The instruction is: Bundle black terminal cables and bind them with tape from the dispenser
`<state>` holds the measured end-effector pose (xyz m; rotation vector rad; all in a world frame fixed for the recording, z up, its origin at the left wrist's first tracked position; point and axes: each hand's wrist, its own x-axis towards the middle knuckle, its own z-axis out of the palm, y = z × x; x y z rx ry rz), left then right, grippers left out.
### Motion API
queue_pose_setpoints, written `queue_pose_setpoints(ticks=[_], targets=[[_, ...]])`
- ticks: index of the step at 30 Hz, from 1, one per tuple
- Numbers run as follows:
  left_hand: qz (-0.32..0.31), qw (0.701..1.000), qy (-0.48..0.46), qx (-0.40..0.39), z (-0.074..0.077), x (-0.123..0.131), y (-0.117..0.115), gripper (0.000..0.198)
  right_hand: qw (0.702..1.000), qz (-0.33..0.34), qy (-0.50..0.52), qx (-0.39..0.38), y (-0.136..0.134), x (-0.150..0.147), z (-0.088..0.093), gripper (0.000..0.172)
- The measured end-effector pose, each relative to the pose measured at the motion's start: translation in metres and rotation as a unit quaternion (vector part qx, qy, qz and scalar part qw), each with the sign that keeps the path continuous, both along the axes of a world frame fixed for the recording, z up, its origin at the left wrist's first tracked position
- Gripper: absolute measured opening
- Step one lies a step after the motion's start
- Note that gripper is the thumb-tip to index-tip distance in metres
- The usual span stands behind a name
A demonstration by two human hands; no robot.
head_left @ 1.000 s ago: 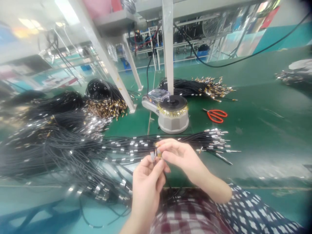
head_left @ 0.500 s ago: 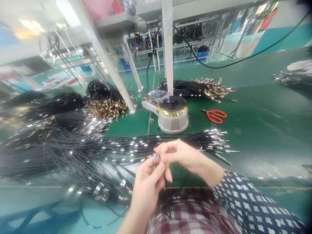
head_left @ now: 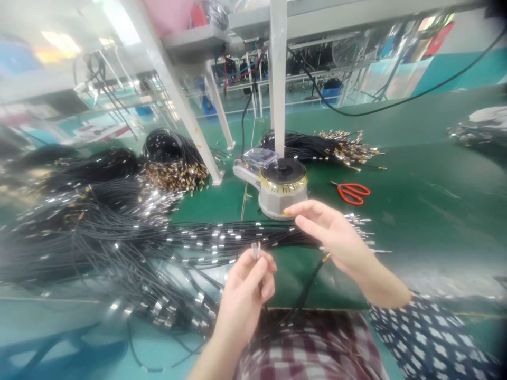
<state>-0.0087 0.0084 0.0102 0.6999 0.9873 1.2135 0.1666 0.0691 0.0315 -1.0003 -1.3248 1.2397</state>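
My left hand (head_left: 246, 290) is closed in a pinch on the ends of thin black cables, whose silvery tips (head_left: 255, 249) stick up past the thumb. Apart from it, my right hand (head_left: 336, 232) hovers in front of the white round tape dispenser (head_left: 282, 199). Its thumb and index finger are apart, and a small orange bit shows at the index fingertip. The curled lower fingers are partly hidden. Below this hand a dark cable with a gold tip (head_left: 325, 257) runs toward my lap. Behind both hands lies a cable bundle (head_left: 227, 236) with white-silver ends.
Large heaps of black cables (head_left: 99, 211) spread over the left side. Red-handled scissors (head_left: 352, 192) lie right of the dispenser. Another cable bundle (head_left: 317, 145) with gold ends lies behind it. White posts (head_left: 279, 79) stand on the green table (head_left: 435, 195).
My right hand has left the cable tips in my left hand and moved right and up, toward the dispenser. My left hand stays nearly in place, keeping its pinch.
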Motion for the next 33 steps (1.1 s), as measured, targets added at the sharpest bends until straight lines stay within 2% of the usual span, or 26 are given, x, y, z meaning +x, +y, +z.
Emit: queue_pose_setpoints(ticks=[4,6,8,11,12,14,17,19,22,24,27,29,33], targets=[[0.026,0.995,0.092,0.036,-0.002,-0.002,0.002,0.016,0.979,-0.082,-0.144,0.116,-0.025,-0.003,0.019,0.012],[0.027,0.990,0.130,0.051,-0.004,-0.002,0.002,0.015,0.978,-0.070,-0.166,0.108,-0.033,-0.013,0.019,0.008],[0.021,0.986,0.158,0.058,-0.003,-0.001,0.000,0.017,0.982,-0.029,-0.167,0.080,-0.033,-0.024,0.012,0.009],[0.005,0.978,0.196,0.064,-0.001,0.001,-0.004,0.024,0.989,0.025,-0.134,0.057,-0.025,-0.033,-0.002,0.005],[0.010,0.977,0.204,0.068,0.000,0.000,-0.005,0.024,0.992,0.035,-0.115,0.046,-0.021,-0.033,-0.006,0.008],[0.057,0.975,0.202,0.079,0.002,-0.002,-0.006,0.023,0.996,0.050,-0.076,0.013,-0.016,-0.030,-0.009,0.013],[0.137,0.978,0.140,0.070,0.005,-0.006,-0.006,0.023,0.995,0.086,-0.040,-0.035,-0.013,-0.024,-0.007,0.014],[0.116,0.986,0.106,0.046,0.007,-0.007,-0.005,0.024,0.992,0.113,-0.024,-0.054,-0.013,-0.022,-0.004,0.015],[0.036,0.992,0.122,0.022,0.009,-0.002,-0.004,0.026,0.989,0.132,-0.010,-0.065,-0.014,-0.024,-0.001,0.018],[0.024,0.991,0.129,0.023,0.010,0.001,-0.005,0.026,0.990,0.127,0.001,-0.063,-0.015,-0.025,-0.002,0.017],[0.059,0.992,0.109,0.015,0.009,0.002,-0.006,0.023,0.994,0.074,0.057,-0.053,-0.016,-0.025,-0.008,0.012],[0.074,0.993,0.093,0.006,0.007,0.001,-0.006,0.021,0.991,0.051,0.111,-0.062,-0.018,-0.025,-0.013,0.018],[0.081,0.994,0.075,0.004,0.002,0.001,-0.007,0.018,0.976,0.068,0.165,-0.123,-0.024,-0.027,-0.017,0.028]])
